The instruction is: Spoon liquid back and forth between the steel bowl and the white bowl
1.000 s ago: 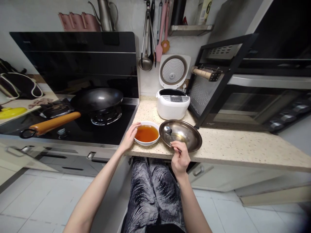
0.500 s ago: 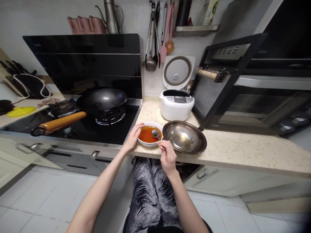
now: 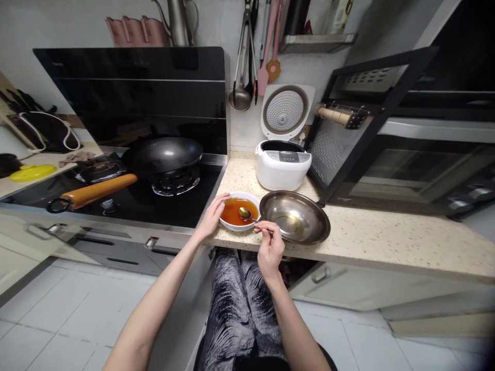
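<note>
A white bowl [image 3: 237, 228] of reddish-brown liquid [image 3: 231, 210] stands near the front edge of the counter. My left hand [image 3: 211, 216] holds the bowl by its left side, fingers over the rim and the thumb not clearly seen. In my right hand [image 3: 269, 250] is the handle of a metal spoon [image 3: 245, 213], pinched between thumb and fingers. The spoon's head lies in the liquid and looks amber. Right beside the bowl sits a wide steel basin [image 3: 309, 221], partly behind my right fingers, with a little pale shine at its bottom.
Behind the basin a white rice cooker [image 3: 283, 170] stands with its lid up. To the left, a black wok [image 3: 166, 154] with a wooden handle [image 3: 98, 189] rests on the gas stove [image 3: 181, 211]. A black oven [image 3: 417, 175] is at the right; utensils [image 3: 244, 62] hang on the wall.
The spoon has turned to a flatter angle, its head changing from silvery to amber in the liquid. My right hand has shifted slightly right; my left hand stays on the bowl.
</note>
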A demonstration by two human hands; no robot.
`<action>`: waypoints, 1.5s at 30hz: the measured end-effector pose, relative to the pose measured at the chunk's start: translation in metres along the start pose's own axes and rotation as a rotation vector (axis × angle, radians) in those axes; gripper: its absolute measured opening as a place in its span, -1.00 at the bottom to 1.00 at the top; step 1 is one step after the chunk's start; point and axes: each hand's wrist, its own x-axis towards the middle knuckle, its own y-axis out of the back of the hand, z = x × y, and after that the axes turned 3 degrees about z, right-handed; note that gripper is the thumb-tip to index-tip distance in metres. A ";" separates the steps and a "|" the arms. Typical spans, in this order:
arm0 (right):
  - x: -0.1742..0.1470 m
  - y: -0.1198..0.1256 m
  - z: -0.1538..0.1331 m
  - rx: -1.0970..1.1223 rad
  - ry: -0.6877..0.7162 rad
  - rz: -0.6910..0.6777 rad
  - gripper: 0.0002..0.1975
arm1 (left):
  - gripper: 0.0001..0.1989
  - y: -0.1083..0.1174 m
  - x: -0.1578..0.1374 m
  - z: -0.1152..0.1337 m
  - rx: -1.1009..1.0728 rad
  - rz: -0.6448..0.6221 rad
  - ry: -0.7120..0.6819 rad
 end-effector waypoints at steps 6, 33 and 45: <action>-0.003 0.000 0.000 0.063 -0.052 0.088 -0.82 | -0.59 0.000 0.000 0.002 -0.024 0.016 0.022; 0.024 0.031 -0.009 0.060 -0.017 0.291 -0.86 | -0.59 0.000 0.002 -0.005 -0.032 0.067 0.012; 0.017 0.056 0.006 -0.125 0.107 0.181 -0.86 | -0.58 0.001 0.002 -0.005 0.003 0.066 0.016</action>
